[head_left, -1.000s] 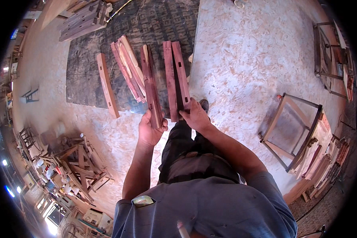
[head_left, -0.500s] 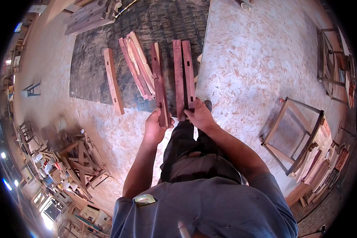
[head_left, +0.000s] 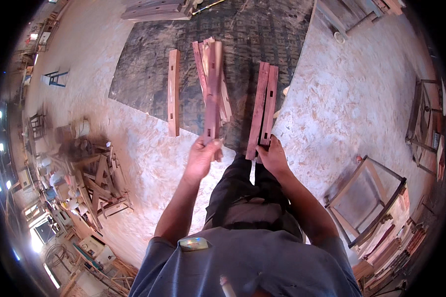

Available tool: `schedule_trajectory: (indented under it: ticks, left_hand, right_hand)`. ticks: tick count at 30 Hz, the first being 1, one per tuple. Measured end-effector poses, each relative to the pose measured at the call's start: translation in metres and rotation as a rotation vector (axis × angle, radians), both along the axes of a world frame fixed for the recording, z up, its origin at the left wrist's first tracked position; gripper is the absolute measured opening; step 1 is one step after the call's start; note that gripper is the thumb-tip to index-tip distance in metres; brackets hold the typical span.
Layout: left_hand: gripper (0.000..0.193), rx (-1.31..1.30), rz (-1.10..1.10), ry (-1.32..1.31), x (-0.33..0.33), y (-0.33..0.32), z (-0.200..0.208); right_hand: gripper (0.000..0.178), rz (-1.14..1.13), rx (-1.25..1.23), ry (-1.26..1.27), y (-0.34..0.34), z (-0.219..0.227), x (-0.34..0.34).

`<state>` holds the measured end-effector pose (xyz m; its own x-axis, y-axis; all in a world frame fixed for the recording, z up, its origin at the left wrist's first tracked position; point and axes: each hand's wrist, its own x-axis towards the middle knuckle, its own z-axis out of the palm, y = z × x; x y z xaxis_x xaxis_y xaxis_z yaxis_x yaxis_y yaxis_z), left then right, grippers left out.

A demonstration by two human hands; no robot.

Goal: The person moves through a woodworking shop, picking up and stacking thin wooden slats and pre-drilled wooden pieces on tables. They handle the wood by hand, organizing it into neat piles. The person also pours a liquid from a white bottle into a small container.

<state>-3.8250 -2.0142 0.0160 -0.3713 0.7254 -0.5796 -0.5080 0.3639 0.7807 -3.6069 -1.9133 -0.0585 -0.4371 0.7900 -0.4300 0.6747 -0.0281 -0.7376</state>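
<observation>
My left hand [head_left: 201, 159] is closed round the near end of a dark reddish wooden rail [head_left: 212, 99] with mortise slots. That rail is slightly blurred and overlaps a bundle of paler, pinkish wooden strips [head_left: 225, 101]. My right hand [head_left: 273, 155] grips the near ends of two reddish rails lying side by side, a left rail [head_left: 256, 111] and a slotted right rail [head_left: 270, 106]. A narrow dark gap separates these two. To the left of the bundle, apart from both hands, lies a single lighter slotted rail [head_left: 173, 94].
Under the pieces is a dark sheet [head_left: 143, 74] on a dusty pale floor [head_left: 347, 104]. Several slotted boards [head_left: 156, 12] lie at its far left. A wooden frame [head_left: 366, 198] stands at right, and stacked timber and a wooden stand [head_left: 101, 185] are at left.
My left hand has shifted left with its rail, which now crosses over the bundle. The gap between my hands has widened. My right hand keeps its hold, and the whole view has swung round somewhat.
</observation>
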Motion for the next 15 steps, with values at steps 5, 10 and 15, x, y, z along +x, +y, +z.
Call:
schedule_trajectory:
  ticks: [5, 10, 15]
  left_hand:
    - [0.019, -0.123, 0.117, 0.294, -0.074, -0.018, -0.006]
    - [0.019, -0.166, 0.23, 0.354, -0.135, -0.035, -0.012]
    - [0.026, -0.285, 0.139, 0.338, -0.169, -0.035, -0.025]
  right_hand:
    - [0.063, -0.007, 0.022, -0.01, 0.006, 0.011, -0.004]
    - [0.063, -0.051, 0.028, 0.032, 0.007, 0.016, -0.007]
    - [0.064, -0.04, 0.039, 0.017, 0.012, 0.025, -0.011]
